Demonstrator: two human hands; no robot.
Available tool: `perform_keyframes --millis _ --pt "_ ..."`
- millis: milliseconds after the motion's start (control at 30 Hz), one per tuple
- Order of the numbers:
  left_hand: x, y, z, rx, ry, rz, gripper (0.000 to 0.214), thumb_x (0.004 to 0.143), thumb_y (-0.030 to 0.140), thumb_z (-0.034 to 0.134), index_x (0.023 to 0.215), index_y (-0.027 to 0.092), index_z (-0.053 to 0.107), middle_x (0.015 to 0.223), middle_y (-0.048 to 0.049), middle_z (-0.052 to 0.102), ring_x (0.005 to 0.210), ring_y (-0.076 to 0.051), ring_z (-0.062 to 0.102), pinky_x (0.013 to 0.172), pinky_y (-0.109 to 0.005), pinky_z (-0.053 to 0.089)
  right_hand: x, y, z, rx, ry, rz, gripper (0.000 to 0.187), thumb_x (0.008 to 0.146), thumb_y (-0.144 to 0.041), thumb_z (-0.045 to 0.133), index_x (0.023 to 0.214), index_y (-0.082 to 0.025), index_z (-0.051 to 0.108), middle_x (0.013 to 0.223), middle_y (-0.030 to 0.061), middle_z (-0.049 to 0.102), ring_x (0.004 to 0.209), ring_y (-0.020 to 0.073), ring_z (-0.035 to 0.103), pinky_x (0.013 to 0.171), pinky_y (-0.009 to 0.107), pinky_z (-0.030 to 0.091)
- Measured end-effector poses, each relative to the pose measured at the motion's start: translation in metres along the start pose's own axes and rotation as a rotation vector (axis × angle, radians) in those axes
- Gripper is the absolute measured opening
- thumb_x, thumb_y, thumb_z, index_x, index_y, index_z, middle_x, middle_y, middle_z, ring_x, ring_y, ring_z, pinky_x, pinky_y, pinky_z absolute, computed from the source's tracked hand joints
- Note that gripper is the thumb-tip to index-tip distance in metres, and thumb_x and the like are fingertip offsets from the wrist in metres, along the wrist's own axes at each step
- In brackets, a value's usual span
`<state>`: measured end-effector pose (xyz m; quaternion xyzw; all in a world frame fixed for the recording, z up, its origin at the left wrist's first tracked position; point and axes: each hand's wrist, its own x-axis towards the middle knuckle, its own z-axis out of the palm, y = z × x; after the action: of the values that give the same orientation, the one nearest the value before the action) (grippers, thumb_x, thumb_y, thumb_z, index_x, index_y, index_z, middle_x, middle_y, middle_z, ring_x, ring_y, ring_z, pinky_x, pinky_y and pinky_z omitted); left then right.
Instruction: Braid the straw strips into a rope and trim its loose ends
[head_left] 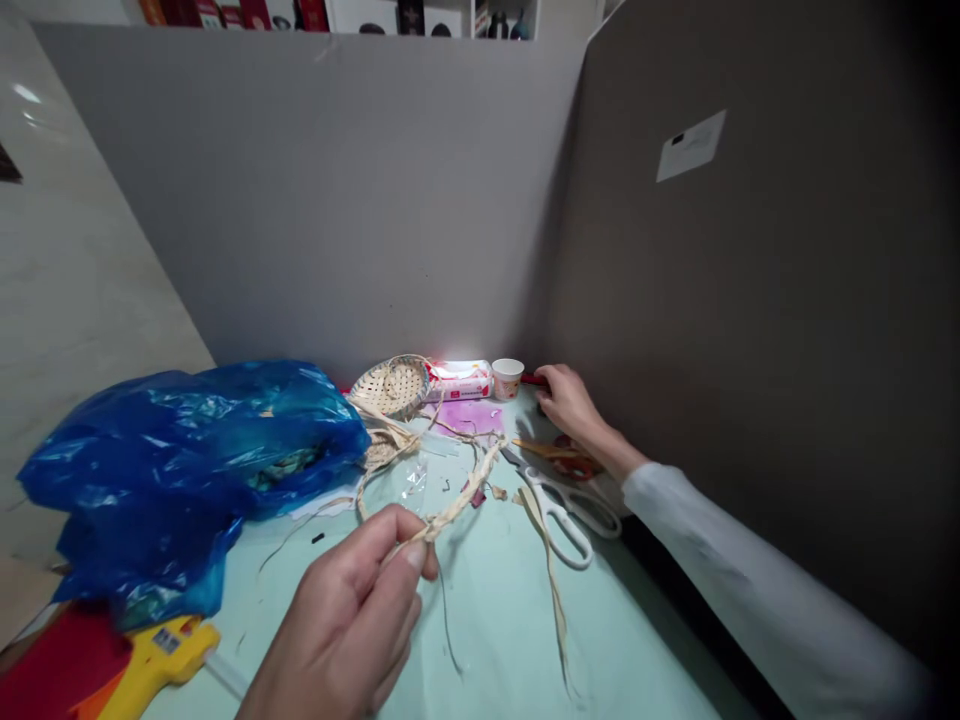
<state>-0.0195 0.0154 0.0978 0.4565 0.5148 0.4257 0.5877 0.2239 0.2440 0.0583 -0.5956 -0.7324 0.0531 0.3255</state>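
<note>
My left hand is closed, pinching a braided straw strip between thumb and fingers. The strip curves up and away over the table, and a thin dark strand dangles below the pinch. Farther off, by the partition, my right hand has its fingers curled at a slim red object, whose kind I cannot make out. Left of those fingers stands a paper cup. White-handled scissors lie below my right forearm, near a second orange-handled tool.
A blue plastic bag bulges over the table's left side. In front of it lies a yellow glue gun. A woven basket and a pink-white packet rest against the grey partition. Loose straw trails over the pale green tabletop.
</note>
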Motion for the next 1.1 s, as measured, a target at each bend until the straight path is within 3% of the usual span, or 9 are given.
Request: perform_keyframes --millis 100,167,233,367,433,500,700,833,1100 --pt "0.005 -0.007 -0.007 0.102 0.011 0.099 0.031 0.087 0.051 0.053 0.077 0.023 0.049 0.052 0.0099 0.022 0.045 -0.008 0.016 0.041 -0.022 0.013 -0.046 -0.053 -0.037 0.180 -0.044 -0.068 0.025 0.096 -0.031 0.043 0.104 -0.015 0.061 0.090 0.0067 0.069 0.077 0.0147 0.065 0.066 0.024 0.051" --pt "0.010 -0.008 -0.010 0.201 0.036 0.176 0.031 0.090 0.050 0.048 0.076 0.023 0.047 0.051 0.0097 0.023 0.044 -0.009 0.019 0.041 -0.022 0.015 -0.086 -0.090 -0.052 0.587 -0.241 -0.047 0.027 0.094 -0.039 0.047 0.093 -0.016 0.061 0.067 0.0027 0.065 0.053 0.0111 0.057 0.047 0.019 0.044" --pt "0.015 -0.008 -0.011 0.304 0.078 0.244 0.031 0.092 0.049 0.044 0.075 0.023 0.046 0.052 0.0093 0.027 0.044 -0.009 0.021 0.042 -0.023 0.018 -0.122 -0.120 -0.054 0.832 -0.490 0.031 0.029 0.091 -0.043 0.051 0.091 -0.016 0.060 0.059 0.0001 0.061 0.040 0.0077 0.046 0.036 0.017 0.035" --pt "0.023 -0.005 -0.013 0.467 0.146 0.360 0.029 0.093 0.041 0.042 0.070 0.022 0.043 0.061 0.0057 0.039 0.053 -0.011 0.033 0.048 -0.024 0.027 -0.157 -0.146 -0.028 1.118 -0.802 0.060 0.031 0.085 -0.039 0.062 0.109 -0.020 0.054 0.077 -0.0013 0.062 0.050 0.0086 0.054 0.040 0.017 0.039" --pt "0.026 -0.004 -0.015 0.532 0.163 0.396 0.028 0.093 0.038 0.040 0.069 0.022 0.042 0.065 0.0042 0.042 0.059 -0.013 0.038 0.053 -0.026 0.029 -0.154 -0.145 -0.019 1.018 -0.675 0.003 0.018 0.091 -0.036 0.056 0.094 -0.019 0.058 0.066 -0.0041 0.055 0.049 0.0064 0.046 0.044 0.017 0.036" --pt "0.027 -0.003 -0.017 0.593 0.171 0.412 0.027 0.093 0.036 0.038 0.071 0.022 0.044 0.066 0.0037 0.044 0.063 -0.015 0.041 0.058 -0.027 0.031 -0.147 -0.141 -0.020 0.834 -0.469 -0.107 0.021 0.094 -0.032 0.052 0.080 -0.017 0.059 0.062 -0.0037 0.052 0.053 0.0071 0.045 0.050 0.019 0.035" --pt "0.025 -0.007 -0.016 0.745 0.032 0.469 0.024 0.095 0.031 0.034 0.075 0.023 0.045 0.073 0.0015 0.053 0.070 -0.018 0.048 0.067 -0.031 0.034 -0.138 -0.140 -0.038 0.464 -0.061 -0.526 0.014 0.093 -0.016 0.052 0.082 -0.018 0.060 0.076 0.0005 0.058 0.073 0.0127 0.049 0.069 0.026 0.038" --pt "0.021 -0.010 -0.016 0.800 -0.075 0.460 0.019 0.095 0.026 0.035 0.084 0.022 0.050 0.083 -0.0025 0.061 0.079 -0.021 0.054 0.073 -0.034 0.037 -0.136 -0.139 -0.034 0.418 -0.039 -0.698 0.021 0.092 -0.010 0.047 0.075 -0.018 0.055 0.086 0.0033 0.052 0.082 0.0152 0.046 0.071 0.027 0.039" --pt "0.016 -0.012 -0.005 0.889 -0.016 0.484 0.017 0.096 0.030 0.034 0.088 0.024 0.049 0.081 -0.0040 0.063 0.075 -0.024 0.059 0.067 -0.033 0.035 -0.130 -0.130 -0.028 0.541 -0.138 -0.561 0.018 0.096 -0.017 0.048 0.081 -0.019 0.057 0.079 0.0012 0.053 0.074 0.0129 0.048 0.065 0.024 0.037"
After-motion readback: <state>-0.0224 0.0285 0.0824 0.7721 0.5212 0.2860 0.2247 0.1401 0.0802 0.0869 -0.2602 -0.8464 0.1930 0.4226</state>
